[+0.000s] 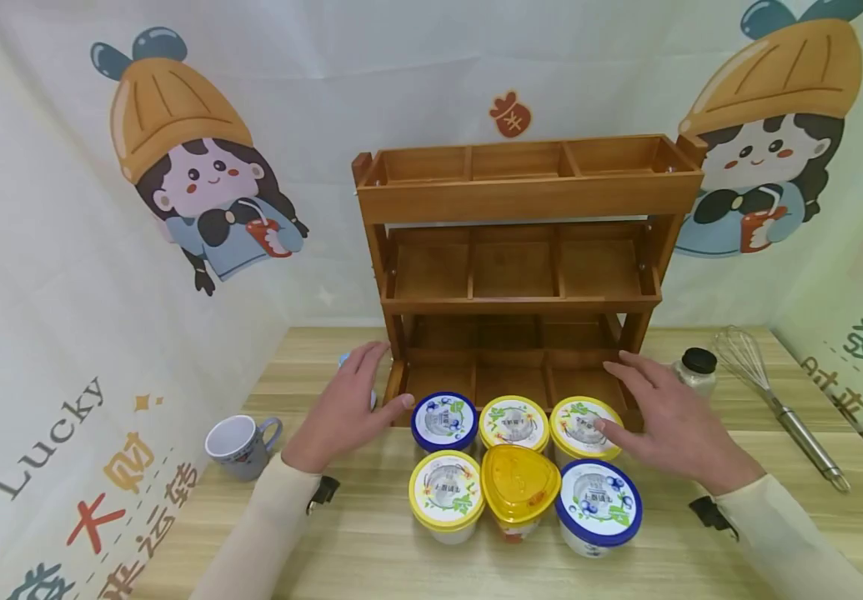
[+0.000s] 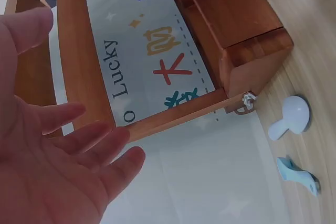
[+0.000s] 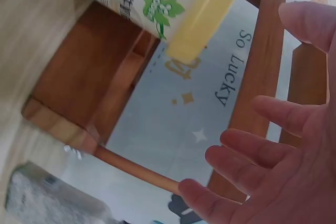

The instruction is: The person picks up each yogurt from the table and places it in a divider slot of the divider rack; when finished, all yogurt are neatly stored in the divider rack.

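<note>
Showing fingers apart, the left hand (image 1: pixel 344 412) lies left of lower centre. Six lidded tubs (image 1: pixel 519 479) stand upright at lower centre, contents hidden. Above, the wooden rack (image 1: pixel 529 200) runs lengthwise horizontally, three compartments per tier. At lower right, the right hand (image 1: pixel 674 425) has spread fingers; thumb contact with a yellow lid (image 1: pixel 577 421) cannot be told.

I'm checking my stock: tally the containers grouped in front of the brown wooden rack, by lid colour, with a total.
White tubs with round yellow lids: 3
White tubs with round blue lids: 2
Cup with translucent amber triangular lid: 1
Total: 6
</note>
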Motion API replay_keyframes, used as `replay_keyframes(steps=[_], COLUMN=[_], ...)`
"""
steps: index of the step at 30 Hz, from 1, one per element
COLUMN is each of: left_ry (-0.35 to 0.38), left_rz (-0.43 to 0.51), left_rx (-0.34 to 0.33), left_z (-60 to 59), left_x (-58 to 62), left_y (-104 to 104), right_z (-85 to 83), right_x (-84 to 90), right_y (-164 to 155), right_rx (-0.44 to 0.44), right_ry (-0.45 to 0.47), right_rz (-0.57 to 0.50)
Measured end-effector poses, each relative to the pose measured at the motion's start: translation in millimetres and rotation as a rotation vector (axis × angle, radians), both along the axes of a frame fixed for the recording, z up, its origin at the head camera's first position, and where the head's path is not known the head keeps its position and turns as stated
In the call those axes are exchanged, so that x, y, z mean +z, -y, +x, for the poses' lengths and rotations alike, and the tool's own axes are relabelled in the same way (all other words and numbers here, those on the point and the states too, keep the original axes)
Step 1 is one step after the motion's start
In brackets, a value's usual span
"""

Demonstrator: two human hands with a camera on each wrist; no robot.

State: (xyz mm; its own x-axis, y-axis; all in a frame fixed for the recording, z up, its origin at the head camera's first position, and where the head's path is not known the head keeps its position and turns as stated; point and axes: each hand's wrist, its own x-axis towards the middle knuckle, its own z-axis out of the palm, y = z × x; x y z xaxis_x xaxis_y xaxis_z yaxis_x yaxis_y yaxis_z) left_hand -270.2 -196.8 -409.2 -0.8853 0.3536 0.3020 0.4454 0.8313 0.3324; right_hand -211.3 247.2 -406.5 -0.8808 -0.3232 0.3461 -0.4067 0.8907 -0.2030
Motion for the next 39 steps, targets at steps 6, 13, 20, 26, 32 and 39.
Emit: replay_keyframes(steps=[6, 13, 20, 26, 32, 39], left_ry=[-0.019, -0.062, -0.043, -0.012, -0.007, -0.009], left_rz=[0.088, 0.236, 0.419, 0.554, 0.567, 0.627], left_rx=[-0.013, -0.038, -0.060, -0.055, -0.008, 0.008], left_z=[-11.5, -31.0, -51.7, -69.3, -88.2, -112.5], left_x=[1.9, 9.2, 23.3, 35.7, 41.9, 44.6], left_y=[1.3, 4.9, 5.0, 4.3, 2.7, -1.4], right_z=[-1.2, -2.4, 2.2, 2.6, 1.2, 0.5], right_x=[-5.6, -11.9, -19.2, -27.3, -35.5, -41.9], right_y=[-0.6, 0.4, -2.4, -4.9, -2.7, 3.1], right_rx=[0.021, 0.045, 0.053, 0.091, 0.136, 0.118], right_ry=[0.033, 0.109, 0.191, 0.203, 0.279, 0.317], right_rz=[-0.089, -0.196, -0.273, -0.320, -0.402, -0.367])
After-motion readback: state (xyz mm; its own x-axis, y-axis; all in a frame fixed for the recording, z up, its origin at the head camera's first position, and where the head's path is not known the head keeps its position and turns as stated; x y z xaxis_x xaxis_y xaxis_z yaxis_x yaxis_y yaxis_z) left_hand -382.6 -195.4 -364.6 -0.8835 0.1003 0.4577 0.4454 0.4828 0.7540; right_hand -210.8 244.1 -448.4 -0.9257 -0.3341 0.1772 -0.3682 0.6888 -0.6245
